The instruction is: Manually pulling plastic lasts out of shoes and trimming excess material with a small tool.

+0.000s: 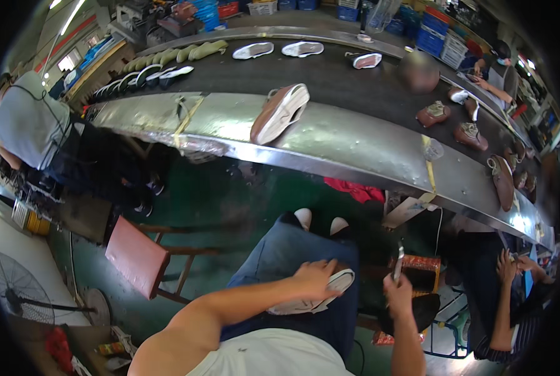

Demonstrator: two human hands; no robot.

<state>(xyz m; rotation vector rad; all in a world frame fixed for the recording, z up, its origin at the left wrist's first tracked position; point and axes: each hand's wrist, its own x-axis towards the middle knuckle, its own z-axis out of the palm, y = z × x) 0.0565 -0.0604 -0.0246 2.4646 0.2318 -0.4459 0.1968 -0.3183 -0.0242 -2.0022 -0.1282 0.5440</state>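
Observation:
A shoe [297, 306] with its pale underside showing lies across my lap. Over its far end my left hand [316, 279] is closed, holding it against my thighs. Off to the right of my knees, my right hand [399, 293] is raised in a fist around a slim metal hand tool [399, 258], whose shiny end points up; its exact kind is not clear. Tool and shoe are apart. Straight ahead, a brown shoe [281, 116] is tipped on its side on the bench's metal edge, with its whitish sole toward me.
A dark conveyor belt [330, 81] curves across, carrying white shoe parts [302, 49], green shoes [208, 50] and brown shoes [471, 135]. A pink-seated chair [137, 257] and a standing person [32, 122] are to the left. Another worker's hands [512, 266] are at the right.

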